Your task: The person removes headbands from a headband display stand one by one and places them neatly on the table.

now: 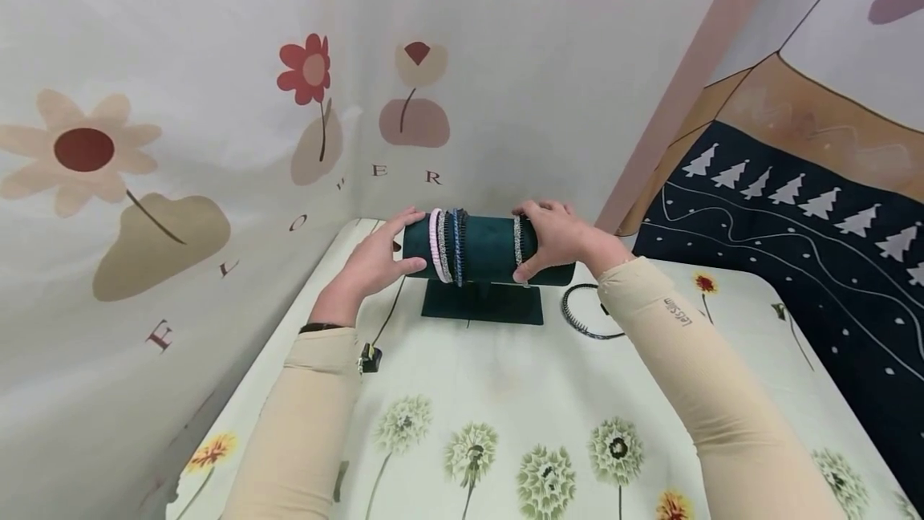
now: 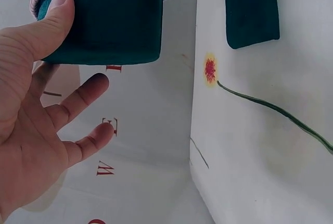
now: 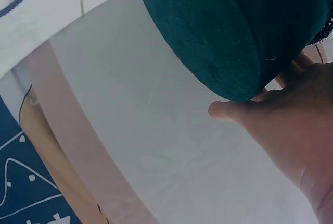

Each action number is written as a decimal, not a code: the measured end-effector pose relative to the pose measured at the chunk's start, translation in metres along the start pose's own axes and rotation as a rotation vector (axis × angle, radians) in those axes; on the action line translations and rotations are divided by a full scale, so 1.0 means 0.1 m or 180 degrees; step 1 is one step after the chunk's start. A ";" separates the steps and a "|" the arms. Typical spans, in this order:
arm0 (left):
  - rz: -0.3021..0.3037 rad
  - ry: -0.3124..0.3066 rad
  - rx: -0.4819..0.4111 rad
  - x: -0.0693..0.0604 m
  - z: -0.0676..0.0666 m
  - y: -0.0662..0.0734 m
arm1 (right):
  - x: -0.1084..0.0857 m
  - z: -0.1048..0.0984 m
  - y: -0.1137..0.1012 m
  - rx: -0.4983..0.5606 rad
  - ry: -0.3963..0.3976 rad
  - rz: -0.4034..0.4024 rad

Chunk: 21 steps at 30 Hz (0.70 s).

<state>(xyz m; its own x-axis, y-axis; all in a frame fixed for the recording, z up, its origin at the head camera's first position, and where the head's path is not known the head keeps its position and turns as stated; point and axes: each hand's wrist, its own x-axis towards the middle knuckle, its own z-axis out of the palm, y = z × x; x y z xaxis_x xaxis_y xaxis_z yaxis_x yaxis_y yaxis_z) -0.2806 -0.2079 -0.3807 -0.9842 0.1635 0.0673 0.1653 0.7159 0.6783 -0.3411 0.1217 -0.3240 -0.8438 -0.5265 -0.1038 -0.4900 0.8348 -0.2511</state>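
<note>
Two hands frame the dark green display roll [image 1: 491, 251], which sits above its flat base [image 1: 482, 305] on the flowered tablecloth [image 1: 520, 383]. At the roll's left end, the left hand [image 1: 371, 259] has its thumb on the near face and fingers reaching behind, some spread free; at its right end, the right hand [image 1: 559, 235] curves over the top, thumb beside a silver band [image 1: 517, 239]. I cannot tell whether it pinches that band. The roll looks light and firm, its velvety cover unlikely to slip; both ends should make the best hold. The bands look springy and may slide if gripped. Left of the roll's middle, a pink band [image 1: 435, 243] and a blue band [image 1: 457, 251] crowd together. A dark loop [image 1: 570, 315] lies right of the base, partly hidden by the right forearm; a small dark object [image 1: 371, 359] lies left and nearer. Behind the roll, the curtain [image 1: 498, 127] probably limits backward movement.
</note>
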 end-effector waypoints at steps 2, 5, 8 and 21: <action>-0.0007 0.0002 -0.0012 0.00 0.01 -0.01 | 0.00 0.01 0.00 -0.0074 0.0027 -0.0054; -0.0011 0.0013 -0.0035 0.00 0.01 -0.02 | 0.00 0.02 0.00 -0.0142 0.0085 -0.0167; -0.0023 0.0029 -0.0055 0.00 0.02 -0.02 | 0.01 0.04 0.00 -0.0079 0.0140 -0.0220; -0.0024 0.0036 -0.0083 0.00 0.02 0.01 | 0.00 0.03 0.05 0.0056 0.0152 -0.0292</action>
<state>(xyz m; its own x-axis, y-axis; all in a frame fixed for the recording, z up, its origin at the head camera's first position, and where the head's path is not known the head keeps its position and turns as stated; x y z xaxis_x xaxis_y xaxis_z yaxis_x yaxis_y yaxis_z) -0.2798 -0.2060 -0.3814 -0.9861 0.1503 0.0704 0.1564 0.6992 0.6976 -0.3426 0.1253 -0.3277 -0.8052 -0.5921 -0.0338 -0.5622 0.7802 -0.2742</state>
